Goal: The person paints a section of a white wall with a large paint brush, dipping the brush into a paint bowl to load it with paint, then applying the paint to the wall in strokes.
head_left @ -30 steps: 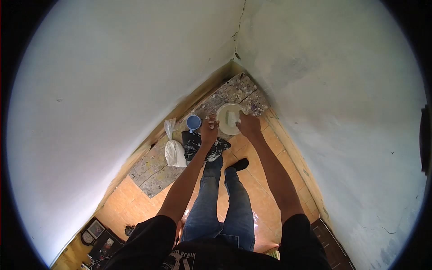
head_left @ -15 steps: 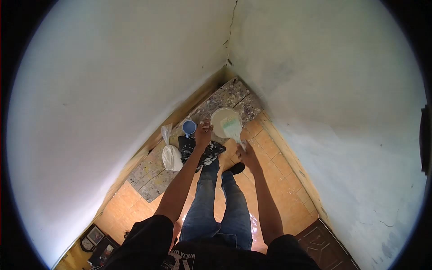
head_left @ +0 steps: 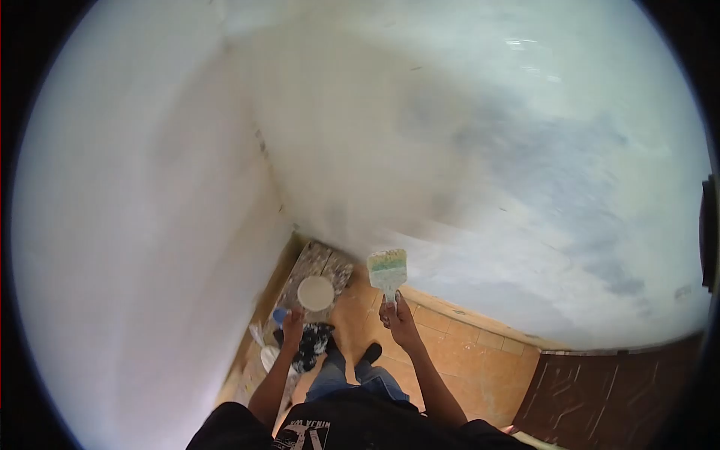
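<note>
Paintbrush (head_left: 388, 268): a wide, flat one, held up in the air in front of the person, between the body and the pale wall (head_left: 480, 150). Its long axis runs nearly straight up and down in the head view. The handle is at the bottom, inside the grip, and the broad bristle end points up and away from the person toward the wall. The flat face is turned to the camera, with a greenish band across the top and paler paint below. The bristles look clear of the wall, though the blur makes that hard to judge.

The right hand (head_left: 397, 319) has its fingers curled tight around the handle, just below where the head narrows, with the forearm rising from the lower middle.

The left hand (head_left: 292, 324) is lower and to the left, down near the floor things. It sits right at a blue cup (head_left: 279, 315) and just below a round paint bucket (head_left: 316, 293) of pale paint. It is too small and blurred to tell whether its fingers are spread or closed, or whether it touches either one.

The bucket stands on a paint-spattered board (head_left: 330, 262) in the corner. A black cloth (head_left: 307, 346) lies beside the left wrist on the orange tiled floor (head_left: 465, 352). A dark door (head_left: 607, 397) shows at lower right.
</note>
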The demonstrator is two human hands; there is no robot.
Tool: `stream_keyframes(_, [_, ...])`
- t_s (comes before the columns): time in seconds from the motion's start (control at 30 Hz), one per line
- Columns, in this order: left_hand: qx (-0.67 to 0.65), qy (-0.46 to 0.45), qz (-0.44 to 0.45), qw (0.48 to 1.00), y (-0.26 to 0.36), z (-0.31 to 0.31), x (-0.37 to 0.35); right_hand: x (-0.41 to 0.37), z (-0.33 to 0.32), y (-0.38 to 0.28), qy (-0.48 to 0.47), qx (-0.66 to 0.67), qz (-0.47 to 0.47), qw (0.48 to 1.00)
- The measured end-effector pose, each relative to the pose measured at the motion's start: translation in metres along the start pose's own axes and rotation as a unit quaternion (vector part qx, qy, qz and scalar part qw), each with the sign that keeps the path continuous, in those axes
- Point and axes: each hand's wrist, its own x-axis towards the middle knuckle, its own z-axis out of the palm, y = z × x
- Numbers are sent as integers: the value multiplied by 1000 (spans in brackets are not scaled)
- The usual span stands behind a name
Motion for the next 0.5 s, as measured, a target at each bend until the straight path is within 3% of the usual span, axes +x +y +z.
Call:
stream_keyframes(0.07, [12,-25,59,998,12,13,0,-17,-9,-26,31,15,-24,999])
stream_keyframes(0.17, [31,-93,-14,995,49,34,4,-33,-28,-34,84,10,-65,994])
stream_keyframes(0.27, [-45,-154,30,987,72,65,18,-47,-50,-20,144,4,-112,983])
stream_keyframes(0.37, [-49,-185,-6,982,125,95,23,-62,-72,-24,215,5,-153,965])
stream_keyframes(0.4, [-41,-210,38,976,134,104,29,-64,-80,-41,229,-11,-186,955])
stream_keyframes(0.5, [-46,-243,25,969,187,126,35,-63,-108,-105,260,-20,-270,927])
